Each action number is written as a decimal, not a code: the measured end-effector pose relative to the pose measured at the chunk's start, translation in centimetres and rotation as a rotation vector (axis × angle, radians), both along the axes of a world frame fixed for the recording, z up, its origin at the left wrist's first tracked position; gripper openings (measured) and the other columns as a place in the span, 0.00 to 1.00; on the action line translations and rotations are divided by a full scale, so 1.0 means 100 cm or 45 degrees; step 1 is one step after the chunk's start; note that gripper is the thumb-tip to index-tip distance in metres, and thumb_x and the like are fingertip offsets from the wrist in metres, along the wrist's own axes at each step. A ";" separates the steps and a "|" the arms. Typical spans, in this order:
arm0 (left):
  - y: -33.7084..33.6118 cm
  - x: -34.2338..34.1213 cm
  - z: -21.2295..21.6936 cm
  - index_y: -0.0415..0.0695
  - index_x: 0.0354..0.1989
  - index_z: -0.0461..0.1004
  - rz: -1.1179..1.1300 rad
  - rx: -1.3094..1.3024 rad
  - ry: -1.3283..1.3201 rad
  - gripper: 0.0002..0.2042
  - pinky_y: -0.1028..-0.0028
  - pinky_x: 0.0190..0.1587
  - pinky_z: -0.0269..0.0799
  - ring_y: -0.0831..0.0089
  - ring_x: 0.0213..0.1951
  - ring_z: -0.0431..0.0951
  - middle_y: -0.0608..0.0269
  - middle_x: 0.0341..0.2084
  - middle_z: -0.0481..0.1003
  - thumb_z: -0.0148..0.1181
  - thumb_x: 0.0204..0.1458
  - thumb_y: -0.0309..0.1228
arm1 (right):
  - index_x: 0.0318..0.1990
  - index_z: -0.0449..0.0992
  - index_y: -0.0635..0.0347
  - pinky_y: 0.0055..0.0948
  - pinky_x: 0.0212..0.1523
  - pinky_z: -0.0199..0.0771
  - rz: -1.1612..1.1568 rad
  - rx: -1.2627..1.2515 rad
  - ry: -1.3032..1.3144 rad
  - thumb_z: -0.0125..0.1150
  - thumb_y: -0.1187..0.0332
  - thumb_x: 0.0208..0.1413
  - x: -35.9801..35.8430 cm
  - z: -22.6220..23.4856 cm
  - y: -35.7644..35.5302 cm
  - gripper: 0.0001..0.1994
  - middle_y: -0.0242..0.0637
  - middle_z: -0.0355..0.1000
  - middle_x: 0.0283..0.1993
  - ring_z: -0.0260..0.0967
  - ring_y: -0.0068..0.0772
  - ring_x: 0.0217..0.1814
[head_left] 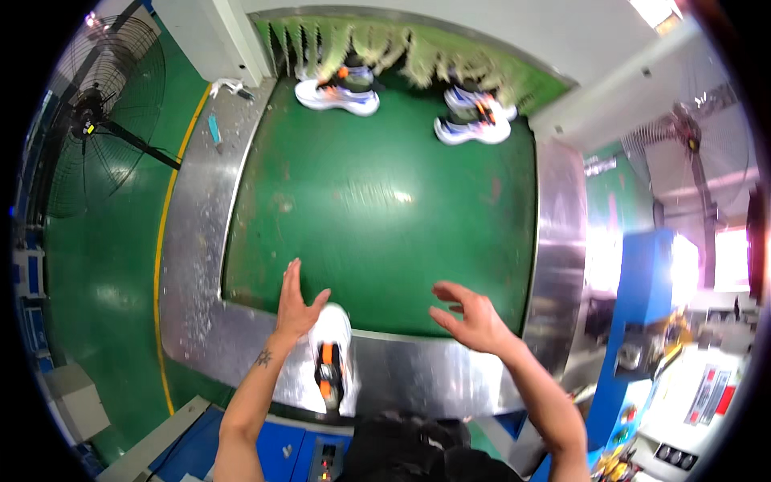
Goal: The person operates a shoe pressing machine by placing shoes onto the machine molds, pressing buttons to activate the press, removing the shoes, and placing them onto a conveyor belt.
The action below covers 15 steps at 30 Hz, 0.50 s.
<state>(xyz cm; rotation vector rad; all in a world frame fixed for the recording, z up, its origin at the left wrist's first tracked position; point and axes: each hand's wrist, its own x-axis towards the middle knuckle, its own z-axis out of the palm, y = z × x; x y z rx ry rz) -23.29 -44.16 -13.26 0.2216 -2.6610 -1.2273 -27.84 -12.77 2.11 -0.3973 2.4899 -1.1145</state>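
Observation:
My left hand [298, 309] is held over the near edge of a green conveyor belt [385, 233], fingers stretched out and thumb apart, with nothing in it. Just beside it a white sneaker with black and orange parts [328, 341] rests on the metal ledge, its toe reaching the belt. Farther right, my right hand [474, 320] hovers over the front of the belt, fingers spread and holding nothing. At the far end sit a white and orange sneaker [337, 95] on the left and a pair of similar sneakers [474, 127] on the right, partly under the fringe.
A fringed curtain [409, 56] hangs over the machine opening at the far end. Metal ledge [201, 241] frames the belt; a small blue object [214, 128] lies on it. Fans stand at left [92, 112] and right [691, 136]. Blue equipment [642, 281] stands at right.

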 end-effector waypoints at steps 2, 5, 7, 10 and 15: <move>-0.040 -0.076 -0.023 0.32 0.62 0.55 -0.022 -0.349 0.216 0.34 0.53 0.67 0.46 0.46 0.65 0.53 0.41 0.63 0.54 0.63 0.50 0.37 | 0.56 0.65 0.69 0.39 0.55 0.69 0.154 0.029 0.084 0.63 0.59 0.52 -0.108 0.012 -0.052 0.28 0.56 0.69 0.53 0.68 0.52 0.56; -0.063 -0.122 -0.033 0.32 0.59 0.59 0.190 -0.642 0.079 0.30 0.53 0.66 0.48 0.49 0.65 0.55 0.44 0.63 0.56 0.60 0.50 0.35 | 0.55 0.63 0.75 0.42 0.61 0.63 0.482 0.219 0.725 0.63 0.53 0.49 -0.266 0.008 -0.121 0.35 0.63 0.65 0.55 0.64 0.58 0.59; -0.058 -0.127 -0.018 0.33 0.58 0.61 0.160 -0.533 0.085 0.28 0.53 0.66 0.49 0.49 0.64 0.57 0.45 0.62 0.58 0.59 0.50 0.34 | 0.55 0.62 0.75 0.45 0.53 0.68 0.642 0.400 1.171 0.65 0.48 0.45 -0.362 0.018 -0.151 0.39 0.63 0.67 0.51 0.66 0.58 0.55; -0.033 -0.141 -0.018 0.34 0.56 0.64 0.104 -0.422 0.173 0.25 0.52 0.65 0.51 0.51 0.63 0.59 0.47 0.61 0.61 0.58 0.50 0.31 | 0.52 0.65 0.71 0.39 0.47 0.73 0.502 0.825 0.711 0.71 0.47 0.39 -0.452 0.039 -0.183 0.40 0.53 0.74 0.43 0.73 0.50 0.47; -0.067 -0.104 -0.014 0.34 0.55 0.64 0.100 -0.453 0.148 0.22 0.52 0.65 0.51 0.50 0.63 0.59 0.48 0.61 0.61 0.55 0.50 0.28 | 0.41 0.73 0.55 0.42 0.37 0.76 0.147 0.756 0.481 0.65 0.42 0.44 -0.383 -0.025 -0.234 0.27 0.44 0.76 0.36 0.75 0.45 0.37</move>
